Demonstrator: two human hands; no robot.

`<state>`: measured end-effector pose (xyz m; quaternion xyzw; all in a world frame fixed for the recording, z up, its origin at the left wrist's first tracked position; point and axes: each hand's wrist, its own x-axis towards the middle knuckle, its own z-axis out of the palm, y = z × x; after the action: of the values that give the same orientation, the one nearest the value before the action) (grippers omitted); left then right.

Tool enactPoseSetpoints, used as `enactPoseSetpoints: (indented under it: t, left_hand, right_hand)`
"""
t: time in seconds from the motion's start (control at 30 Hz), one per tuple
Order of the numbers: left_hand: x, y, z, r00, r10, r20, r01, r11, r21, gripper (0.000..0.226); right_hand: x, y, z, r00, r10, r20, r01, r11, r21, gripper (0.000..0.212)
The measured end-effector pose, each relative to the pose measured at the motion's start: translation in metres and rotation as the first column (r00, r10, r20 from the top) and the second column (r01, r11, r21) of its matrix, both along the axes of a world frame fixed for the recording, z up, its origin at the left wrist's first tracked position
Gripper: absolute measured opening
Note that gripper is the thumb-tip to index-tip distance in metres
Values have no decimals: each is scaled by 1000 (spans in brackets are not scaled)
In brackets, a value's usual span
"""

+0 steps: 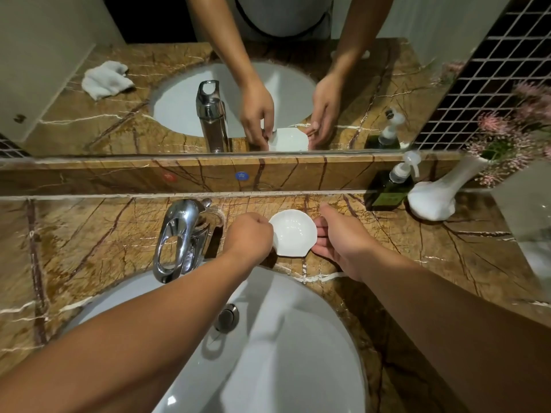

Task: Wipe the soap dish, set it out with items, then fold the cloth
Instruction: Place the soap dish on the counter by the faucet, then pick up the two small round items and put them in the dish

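Note:
A white shell-shaped soap dish (293,232) rests on the brown marble counter (417,248) behind the sink, just right of the tap. My left hand (249,236) grips its left rim with curled fingers. My right hand (340,236) holds its right rim, fingers under the edge. The dish is bare inside. A crumpled white cloth (105,79) shows only in the mirror, lying on the counter's near left part, out of direct view.
A chrome tap (182,236) stands left of the dish. The white basin (283,338) with its drain plug (227,317) lies below my arms. A dark soap dispenser bottle (390,186) and a white vase (438,198) with pink flowers stand at the back right.

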<state>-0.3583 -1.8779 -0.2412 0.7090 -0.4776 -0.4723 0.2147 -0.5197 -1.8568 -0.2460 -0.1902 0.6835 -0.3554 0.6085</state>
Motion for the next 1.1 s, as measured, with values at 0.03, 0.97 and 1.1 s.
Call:
enactPoseSetpoints:
  t: [0.03, 0.97, 1.1]
  left_hand:
    - [0, 0, 0, 1000, 0, -4, 0, 1000, 0, 26]
    - [-10, 102, 35, 783, -524, 335, 589, 798, -127, 25]
    - [-18, 132, 39, 753, -555, 353, 630, 764, -142, 24]
  right_hand:
    - [-1, 0, 0, 1000, -4, -5, 4, 1000, -2, 54]
    - [-34, 153, 67, 960, -80, -267, 82, 997, -2, 27]
    - [-40, 195, 71, 949, -97, -299, 98, 995, -9, 24]
